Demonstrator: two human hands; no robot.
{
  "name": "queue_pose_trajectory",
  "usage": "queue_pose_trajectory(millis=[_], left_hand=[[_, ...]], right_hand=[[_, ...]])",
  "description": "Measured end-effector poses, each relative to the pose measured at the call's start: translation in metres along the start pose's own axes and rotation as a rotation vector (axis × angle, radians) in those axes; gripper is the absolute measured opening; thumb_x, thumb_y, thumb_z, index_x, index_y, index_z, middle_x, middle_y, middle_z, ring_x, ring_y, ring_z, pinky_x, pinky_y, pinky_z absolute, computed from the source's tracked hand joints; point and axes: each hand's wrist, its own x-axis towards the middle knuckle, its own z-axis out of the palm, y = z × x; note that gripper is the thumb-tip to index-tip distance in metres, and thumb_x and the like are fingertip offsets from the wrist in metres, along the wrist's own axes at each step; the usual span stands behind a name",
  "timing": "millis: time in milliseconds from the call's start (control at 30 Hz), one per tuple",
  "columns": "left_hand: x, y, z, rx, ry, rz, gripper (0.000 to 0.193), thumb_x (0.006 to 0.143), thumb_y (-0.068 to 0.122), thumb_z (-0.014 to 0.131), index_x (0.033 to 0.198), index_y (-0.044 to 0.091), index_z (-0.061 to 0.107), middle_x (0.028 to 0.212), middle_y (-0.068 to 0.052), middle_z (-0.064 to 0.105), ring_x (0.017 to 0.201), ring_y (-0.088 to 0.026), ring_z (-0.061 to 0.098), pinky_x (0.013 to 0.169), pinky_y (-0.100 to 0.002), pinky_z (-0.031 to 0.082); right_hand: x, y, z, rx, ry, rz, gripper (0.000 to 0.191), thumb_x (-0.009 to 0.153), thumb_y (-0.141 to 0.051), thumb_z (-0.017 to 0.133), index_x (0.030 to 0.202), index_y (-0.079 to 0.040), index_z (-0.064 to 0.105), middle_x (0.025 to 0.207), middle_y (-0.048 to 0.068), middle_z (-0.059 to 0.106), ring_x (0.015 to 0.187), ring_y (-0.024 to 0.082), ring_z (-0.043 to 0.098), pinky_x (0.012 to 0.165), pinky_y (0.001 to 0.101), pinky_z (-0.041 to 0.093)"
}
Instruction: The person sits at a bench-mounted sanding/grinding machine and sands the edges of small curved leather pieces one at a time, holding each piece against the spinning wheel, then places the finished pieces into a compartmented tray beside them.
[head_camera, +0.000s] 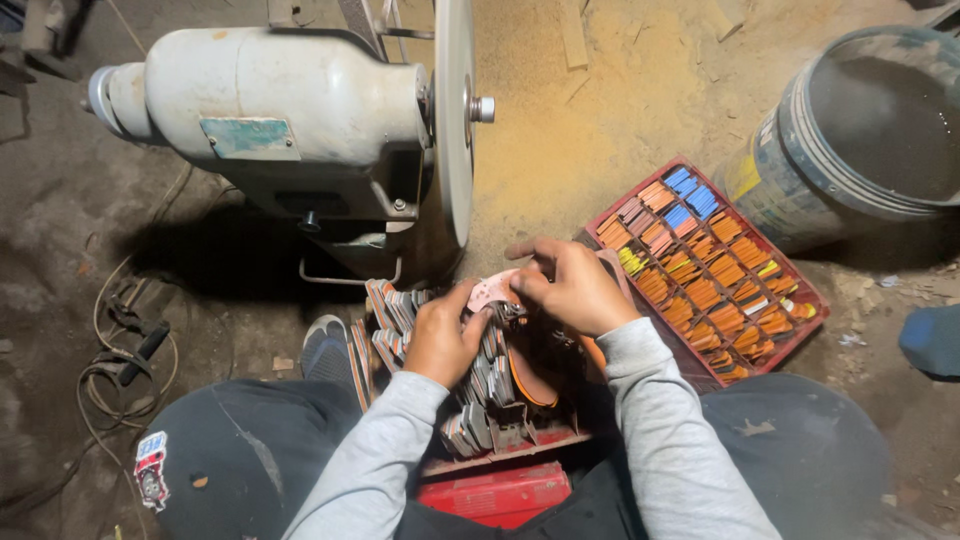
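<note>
One flat, pinkish curved piece sits pinched between both hands, left hand and right hand each closed on it, above two red plastic crates packed with orange, blue and grey pieces, beside one smooth grey metal grinding disc.

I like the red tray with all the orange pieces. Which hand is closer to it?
The right hand. It sits beside the red tray's near-left edge. The left hand is farther left, over a rack of flat pieces; both hold a pink piece.
</note>
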Motion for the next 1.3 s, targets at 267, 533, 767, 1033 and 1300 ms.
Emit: queue_pose_trajectory(millis=[267, 533, 767, 1033, 1300], left_hand=[[0.030, -0.013, -0.002, -0.971, -0.185, -0.388, 0.025, 0.090, 0.010, 0.074, 0.108, -0.007, 0.070, 0.085, -0.006, 0.071, 0.064, -0.011, 0.063, 0.056, -0.026, 0.052], [0.054, -0.019, -0.010, -1.104, -0.207, -0.528, 0.018, 0.092, 0.012, 0.074, 0.098, -0.004, 0.069, 0.077, -0.008, 0.068, 0.061, -0.014, 0.063, 0.055, -0.027, 0.051], [0.055, -0.020, -0.007, -1.126, -0.199, -0.565, 0.020, 0.092, 0.013, 0.073, 0.099, -0.005, 0.068, 0.075, -0.008, 0.065, 0.059, -0.015, 0.060, 0.052, -0.028, 0.049], [0.020, -0.040, 0.004, -1.046, -0.225, -0.594, 0.021, 0.088, 0.011, 0.073, 0.100, -0.006, 0.069, 0.077, -0.009, 0.067, 0.060, -0.017, 0.063, 0.054, -0.031, 0.052], [-0.006, -0.038, 0.013, -0.003, 0.029, -0.237, 0.037, 0.077, 0.025, 0.084, 0.102, -0.002, 0.077, 0.073, -0.018, 0.072, 0.069, -0.030, 0.074, 0.071, -0.040, 0.059]], right_hand=[[0.016, -0.017, 0.016, 0.155, 0.092, -0.212, 0.032, 0.097, -0.012, 0.059, 0.124, 0.002, 0.069, 0.110, 0.011, 0.077, 0.103, 0.019, 0.073, 0.093, 0.0321, 0.055], [0.038, -0.026, 0.040, 0.050, 0.250, -0.272, 0.049, 0.081, 0.004, 0.047, 0.125, 0.003, 0.069, 0.121, 0.017, 0.069, 0.109, 0.027, 0.071, 0.097, 0.0344, 0.054], [0.044, -0.018, 0.051, -0.007, 0.328, -0.259, 0.048, 0.080, 0.005, 0.047, 0.120, 0.003, 0.073, 0.117, 0.018, 0.068, 0.103, 0.030, 0.071, 0.093, 0.0364, 0.056], [0.026, -0.001, 0.055, -0.101, 0.237, -0.217, 0.043, 0.079, 0.002, 0.052, 0.114, 0.001, 0.076, 0.104, 0.017, 0.072, 0.097, 0.031, 0.072, 0.091, 0.0370, 0.056], [0.007, 0.011, 0.024, 0.206, -0.094, 0.149, 0.027, 0.088, -0.021, 0.070, 0.098, 0.003, 0.071, 0.081, 0.012, 0.071, 0.064, 0.014, 0.060, 0.058, 0.0336, 0.049]])
